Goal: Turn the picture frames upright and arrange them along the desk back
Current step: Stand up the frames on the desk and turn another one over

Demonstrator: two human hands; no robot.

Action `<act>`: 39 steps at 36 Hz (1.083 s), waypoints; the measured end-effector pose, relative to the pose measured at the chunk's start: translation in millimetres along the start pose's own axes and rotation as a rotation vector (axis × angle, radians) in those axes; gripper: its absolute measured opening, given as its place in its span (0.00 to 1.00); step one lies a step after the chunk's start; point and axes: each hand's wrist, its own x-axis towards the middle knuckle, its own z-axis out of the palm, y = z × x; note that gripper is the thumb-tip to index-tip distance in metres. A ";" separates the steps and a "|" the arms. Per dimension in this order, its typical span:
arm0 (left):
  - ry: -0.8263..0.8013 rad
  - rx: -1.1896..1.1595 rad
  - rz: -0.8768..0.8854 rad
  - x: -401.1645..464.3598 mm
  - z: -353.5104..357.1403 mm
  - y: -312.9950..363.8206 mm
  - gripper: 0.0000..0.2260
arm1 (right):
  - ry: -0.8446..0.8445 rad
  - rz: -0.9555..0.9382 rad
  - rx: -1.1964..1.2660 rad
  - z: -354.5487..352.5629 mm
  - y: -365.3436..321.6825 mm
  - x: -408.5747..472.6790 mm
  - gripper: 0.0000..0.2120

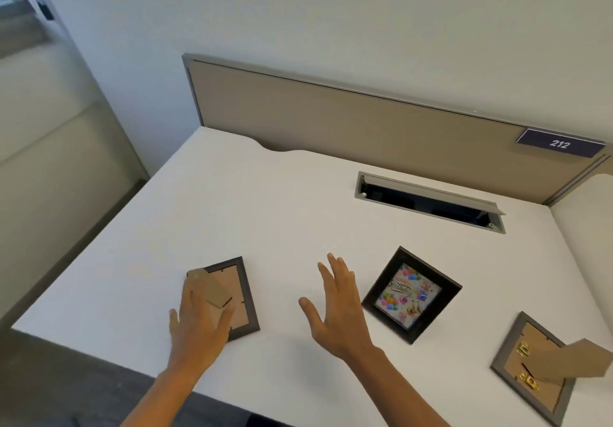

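Three picture frames lie flat on the white desk (265, 214). A dark frame (243, 297) at the near left lies face down with its cardboard stand sticking up; my left hand (199, 324) rests flat on its near left part, fingers spread. A black frame (411, 294) with a colourful birthday picture lies face up in the middle. My right hand (335, 307) hovers open between these two frames and touches neither. A grey frame (530, 370) lies face down at the near right, its stand flap raised.
A beige partition panel (348, 118) runs along the desk's back edge, with a purple "212" plate (560, 143) at its right end. An open cable slot (428, 201) is set into the desk near the back right. A curved notch cuts the back left edge.
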 end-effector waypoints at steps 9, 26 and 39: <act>-0.079 0.015 -0.226 -27.0 -9.5 -46.1 0.40 | -0.325 0.024 0.007 67.6 -49.2 -2.1 0.38; -0.179 -0.080 -0.256 -54.5 5.6 -71.4 0.39 | -0.559 0.232 0.048 129.5 -92.3 -17.5 0.37; -0.205 -0.194 -0.294 -51.5 5.3 -52.7 0.39 | -0.489 0.463 0.282 129.9 -115.3 -2.9 0.39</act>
